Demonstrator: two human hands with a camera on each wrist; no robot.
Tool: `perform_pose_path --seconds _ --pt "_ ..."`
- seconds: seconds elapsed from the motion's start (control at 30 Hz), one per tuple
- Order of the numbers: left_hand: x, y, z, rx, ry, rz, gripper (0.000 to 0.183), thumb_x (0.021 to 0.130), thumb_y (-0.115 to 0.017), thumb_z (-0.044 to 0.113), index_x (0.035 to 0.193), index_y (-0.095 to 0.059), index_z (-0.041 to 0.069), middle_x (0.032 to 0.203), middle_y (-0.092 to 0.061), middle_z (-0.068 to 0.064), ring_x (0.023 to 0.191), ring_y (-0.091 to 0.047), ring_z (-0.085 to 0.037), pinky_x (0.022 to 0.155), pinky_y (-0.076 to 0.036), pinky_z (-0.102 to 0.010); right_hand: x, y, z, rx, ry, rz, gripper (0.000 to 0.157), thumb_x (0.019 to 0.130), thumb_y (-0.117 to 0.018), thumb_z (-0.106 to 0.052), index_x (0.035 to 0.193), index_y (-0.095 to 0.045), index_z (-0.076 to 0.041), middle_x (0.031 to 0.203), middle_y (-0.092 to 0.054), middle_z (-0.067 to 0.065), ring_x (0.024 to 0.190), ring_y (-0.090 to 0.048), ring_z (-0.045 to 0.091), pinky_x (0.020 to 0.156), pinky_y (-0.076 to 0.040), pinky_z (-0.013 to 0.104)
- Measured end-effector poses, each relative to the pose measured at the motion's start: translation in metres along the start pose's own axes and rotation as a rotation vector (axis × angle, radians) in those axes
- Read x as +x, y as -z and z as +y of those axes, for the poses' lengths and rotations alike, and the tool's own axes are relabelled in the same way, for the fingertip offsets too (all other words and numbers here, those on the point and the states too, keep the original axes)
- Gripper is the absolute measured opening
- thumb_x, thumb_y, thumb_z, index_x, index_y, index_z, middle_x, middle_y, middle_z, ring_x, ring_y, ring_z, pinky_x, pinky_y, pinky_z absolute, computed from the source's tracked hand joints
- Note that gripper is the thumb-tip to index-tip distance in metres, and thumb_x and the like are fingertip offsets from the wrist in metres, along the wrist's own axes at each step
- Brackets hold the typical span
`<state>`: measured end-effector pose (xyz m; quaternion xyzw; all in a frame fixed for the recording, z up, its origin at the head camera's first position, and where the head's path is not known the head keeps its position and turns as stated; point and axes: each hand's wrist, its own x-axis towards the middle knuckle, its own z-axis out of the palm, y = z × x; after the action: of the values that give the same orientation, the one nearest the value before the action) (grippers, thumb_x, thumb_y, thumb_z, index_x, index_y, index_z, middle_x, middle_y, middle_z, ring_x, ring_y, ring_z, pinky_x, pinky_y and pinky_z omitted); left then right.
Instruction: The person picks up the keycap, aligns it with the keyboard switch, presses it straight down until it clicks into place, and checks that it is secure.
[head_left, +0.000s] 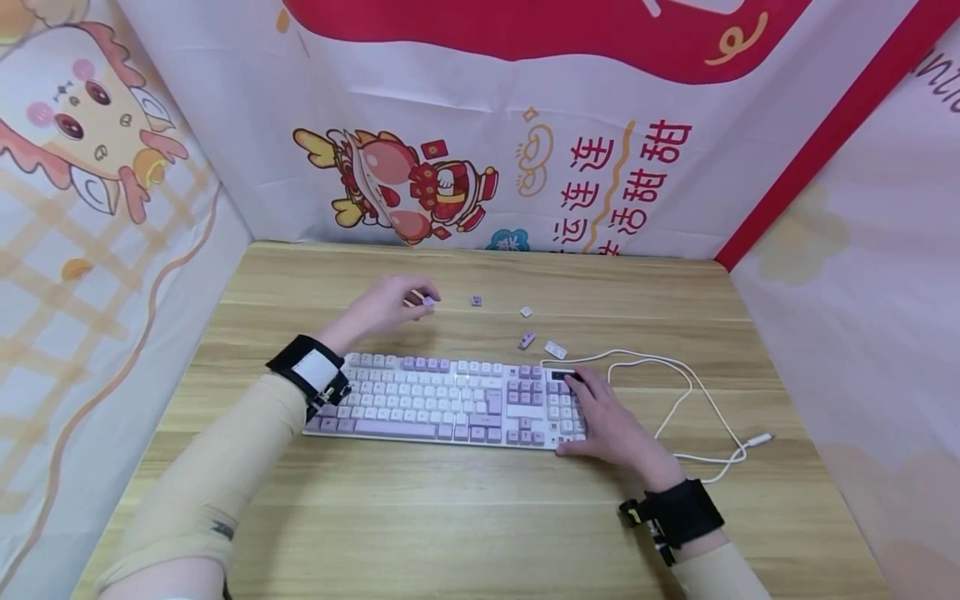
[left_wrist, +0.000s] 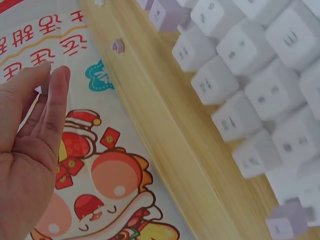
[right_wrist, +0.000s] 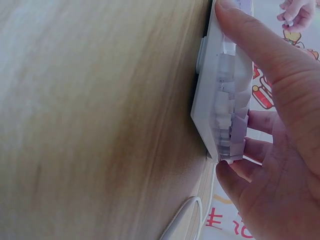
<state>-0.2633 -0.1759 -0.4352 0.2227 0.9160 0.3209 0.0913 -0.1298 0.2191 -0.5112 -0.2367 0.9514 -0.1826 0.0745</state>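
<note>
A white and lilac keyboard [head_left: 416, 403] lies lengthwise across the wooden table. Beyond its back edge my left hand [head_left: 386, 305] pinches a small lilac keycap [head_left: 428, 301] between thumb and fingers, raised over the tabletop. In the left wrist view only a pale bit of that keycap [left_wrist: 42, 89] shows; the fingers hide most of it. My right hand [head_left: 617, 429] grips the keyboard's right end, thumb at the front edge and fingers bent over the number keys toward the back. The right wrist view shows the keyboard's side [right_wrist: 212, 95] within this grip.
Behind the keyboard lie a lilac keycap [head_left: 476, 301], a small white keycap [head_left: 527, 312], a longer lilac one [head_left: 527, 340] and a longer white one [head_left: 555, 350]. The white cable [head_left: 705, 392] loops at right, ending in a plug [head_left: 760, 439]. Printed cloth [head_left: 420, 92] hangs around the table.
</note>
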Motion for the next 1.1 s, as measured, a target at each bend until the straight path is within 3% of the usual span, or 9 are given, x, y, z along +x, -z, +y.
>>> perform_pose_path --seconds 0.3,0.6,0.87,1.1 --pt "-0.03 0.02 -0.018 0.021 0.062 0.059 0.019 0.087 -0.078 0.029 0.096 -0.067 0.018 0.095 -0.071 0.0 0.09 -0.065 -0.017 0.083 -0.056 -0.037 0.001 0.0 0.0 0.001 -0.015 -0.01 0.119 0.065 -0.089 -0.051 0.153 -0.03 0.002 0.161 -0.022 0.025 0.149 -0.024 0.044 0.12 -0.031 0.056" --pt "-0.055 0.026 -0.036 -0.01 0.045 0.075 0.022 0.095 -0.069 0.026 0.113 -0.068 0.013 0.11 -0.072 -0.007 0.098 -0.069 -0.022 0.087 -0.059 -0.041 0.001 0.001 0.0 -0.003 -0.017 -0.015 0.119 0.065 -0.089 -0.052 0.153 -0.03 0.001 0.162 -0.022 0.025 0.149 -0.024 0.043 0.12 -0.031 0.055" --pt "-0.072 0.025 -0.047 0.05 0.054 0.056 0.02 0.099 -0.063 0.026 0.108 -0.074 0.011 0.103 -0.075 -0.008 0.088 -0.068 -0.018 0.077 -0.056 -0.035 0.001 0.0 -0.001 0.003 -0.023 -0.024 0.118 0.066 -0.089 -0.052 0.154 -0.03 0.001 0.162 -0.021 0.025 0.15 -0.023 0.043 0.12 -0.031 0.055" --pt "-0.085 0.026 -0.061 0.063 0.071 0.006 0.028 0.098 -0.064 0.023 0.122 -0.071 0.01 0.121 -0.072 -0.012 0.103 -0.069 -0.025 0.09 -0.058 -0.045 0.001 0.001 -0.001 0.008 -0.013 -0.016 0.119 0.065 -0.089 -0.052 0.153 -0.03 0.002 0.161 -0.022 0.026 0.149 -0.024 0.045 0.12 -0.03 0.056"
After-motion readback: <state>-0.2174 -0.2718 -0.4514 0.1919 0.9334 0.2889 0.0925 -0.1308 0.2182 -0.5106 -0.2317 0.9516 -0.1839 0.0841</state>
